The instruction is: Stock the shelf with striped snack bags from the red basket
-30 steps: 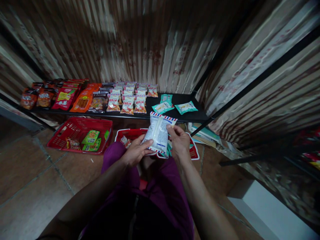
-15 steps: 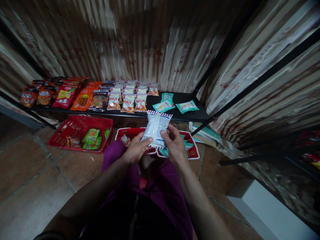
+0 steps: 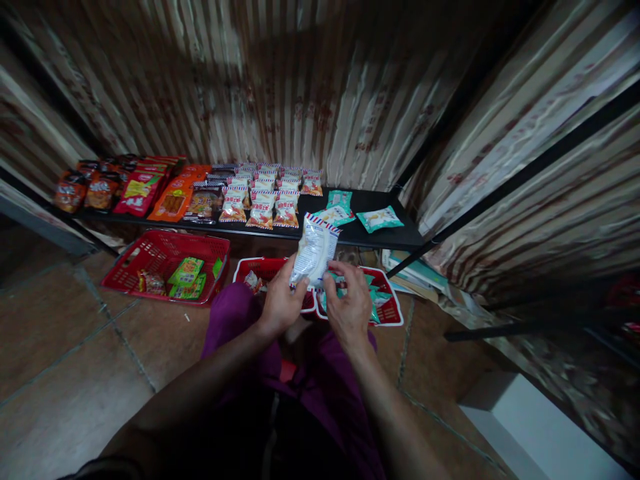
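A white snack bag [image 3: 316, 250] with a red and blue striped edge is held tilted above the baskets, its printed, seamed side facing up. My left hand [image 3: 284, 300] is closed on its lower left side, thumb on top. At the lower right edge, my right hand [image 3: 347, 303] has its thumb and fingers closed on the bag. Just beyond it, on the black shelf [image 3: 310, 230], lie several teal snack bags [image 3: 380, 219]. White and orange snack bags [image 3: 261, 208] with similar striped edges stand in rows to their left.
Orange [image 3: 175, 200] and red snack packs [image 3: 139, 190] line the shelf's left part. Below are a red basket [image 3: 120, 270] with green packets [image 3: 187, 273] and red baskets [image 3: 397, 313] under my hands. A black post [image 3: 470, 213] slants on the right, above a white box [image 3: 545, 420].
The bag has turned and tilted in my hands, its top edge now sloping down to the right. My right fingers have shifted along its edge. The view has moved slightly.
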`<state>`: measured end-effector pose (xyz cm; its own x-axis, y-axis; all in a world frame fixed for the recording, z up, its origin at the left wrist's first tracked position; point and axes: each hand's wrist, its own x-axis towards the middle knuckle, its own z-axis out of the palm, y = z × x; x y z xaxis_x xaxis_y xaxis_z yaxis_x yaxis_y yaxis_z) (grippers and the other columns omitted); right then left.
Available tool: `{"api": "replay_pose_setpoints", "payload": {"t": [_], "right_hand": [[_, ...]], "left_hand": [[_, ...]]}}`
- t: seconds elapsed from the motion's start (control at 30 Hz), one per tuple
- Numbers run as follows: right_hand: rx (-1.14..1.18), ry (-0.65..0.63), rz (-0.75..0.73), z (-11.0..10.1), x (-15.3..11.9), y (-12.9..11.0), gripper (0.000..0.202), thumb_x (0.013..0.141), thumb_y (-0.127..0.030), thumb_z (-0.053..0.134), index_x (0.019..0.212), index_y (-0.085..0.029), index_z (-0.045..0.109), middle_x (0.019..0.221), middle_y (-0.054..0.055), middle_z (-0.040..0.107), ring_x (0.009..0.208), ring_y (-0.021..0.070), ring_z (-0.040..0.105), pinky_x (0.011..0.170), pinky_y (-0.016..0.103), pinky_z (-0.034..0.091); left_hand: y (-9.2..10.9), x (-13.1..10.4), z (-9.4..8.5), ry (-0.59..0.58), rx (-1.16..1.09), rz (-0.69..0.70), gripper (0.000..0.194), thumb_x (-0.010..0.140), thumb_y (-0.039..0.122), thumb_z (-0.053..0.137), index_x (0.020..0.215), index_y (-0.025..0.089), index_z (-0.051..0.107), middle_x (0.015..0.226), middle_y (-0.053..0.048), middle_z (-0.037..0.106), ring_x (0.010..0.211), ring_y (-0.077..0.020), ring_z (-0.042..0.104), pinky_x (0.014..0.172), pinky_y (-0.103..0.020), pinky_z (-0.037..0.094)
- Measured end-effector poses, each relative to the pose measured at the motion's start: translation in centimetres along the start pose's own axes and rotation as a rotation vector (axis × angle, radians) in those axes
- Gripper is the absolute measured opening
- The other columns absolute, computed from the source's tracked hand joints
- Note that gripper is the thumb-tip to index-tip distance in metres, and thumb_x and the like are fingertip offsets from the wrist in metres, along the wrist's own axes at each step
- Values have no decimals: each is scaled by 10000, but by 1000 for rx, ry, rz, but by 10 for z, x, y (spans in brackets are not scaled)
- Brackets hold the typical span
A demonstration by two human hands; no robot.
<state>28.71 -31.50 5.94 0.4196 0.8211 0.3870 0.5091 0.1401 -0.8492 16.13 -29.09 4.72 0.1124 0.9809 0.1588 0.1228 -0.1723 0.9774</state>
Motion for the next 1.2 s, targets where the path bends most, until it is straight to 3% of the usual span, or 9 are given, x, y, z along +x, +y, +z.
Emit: {"api": "replay_pose_setpoints", "payload": {"t": [0.17,0.33,0.43,0.5,0.67,0.8,0.87,1.03,1.2], "right_hand": [[443,-186,219,6,-5,-3,403,789,-414,604,1155,-244,607,1190,50,630,1091,218,570,944,354,427],[652,-230,325,10,-12,-4,411,752,-424,659,1119,-244,620,1174,30,650,1089,205,579,916,312,448],[726,-157,465,12,-13,3,413,731,-435,679,1095,-251,618,1077,19,689,969,194,632,848,313,483],[790,-124,569,11,-11,8,403,694,-443,711,1037,-244,635,1002,18,709,900,200,654,804,328,505],[916,-85,728,1,1,12,312,628,-425,768,834,-212,669,840,21,722,795,211,671,731,365,549],[879,-150,753,-5,6,13,272,650,-434,755,797,-219,673,821,26,724,818,221,674,731,385,558],[863,-172,749,-5,6,13,258,666,-438,744,794,-225,674,822,26,725,823,224,675,732,393,558],[867,-153,768,-4,4,12,245,648,-408,766,773,-213,687,801,24,726,782,211,674,727,378,562],[858,-153,778,-5,5,7,237,634,-395,782,737,-203,688,759,23,723,728,196,672,685,352,563]], "left_hand": [[15,-10,3,-30,476,210,641,794,125,466,1418,172,324,1479,-122,324,1344,-263,319,1095,-417,285],[17,-23,10,-124,632,246,700,748,119,502,1418,229,332,1505,-88,283,1280,-316,372,1044,-484,332],[15,-24,9,-176,452,290,612,795,133,468,1396,188,369,1461,-109,359,1288,-273,378,1073,-428,313],[13,-19,6,-155,274,254,505,830,151,448,1334,181,454,1396,-117,440,1193,-231,484,1043,-372,356],[1,3,-7,101,-31,7,229,804,251,577,1012,204,661,1094,-73,624,879,-165,595,796,-270,468],[-6,12,-11,-81,-345,-333,290,723,372,689,905,148,656,795,-50,659,618,-112,578,517,-199,400],[-6,11,-9,-179,-461,-406,352,701,432,699,869,127,647,696,-33,638,541,-94,557,462,-187,359],[0,6,-5,-189,-554,-429,414,637,430,748,861,103,629,703,-33,639,516,-70,539,468,-186,362],[4,4,-6,-136,-532,-385,476,657,386,728,1009,104,579,620,6,615,477,-77,527,469,-196,366]]}}
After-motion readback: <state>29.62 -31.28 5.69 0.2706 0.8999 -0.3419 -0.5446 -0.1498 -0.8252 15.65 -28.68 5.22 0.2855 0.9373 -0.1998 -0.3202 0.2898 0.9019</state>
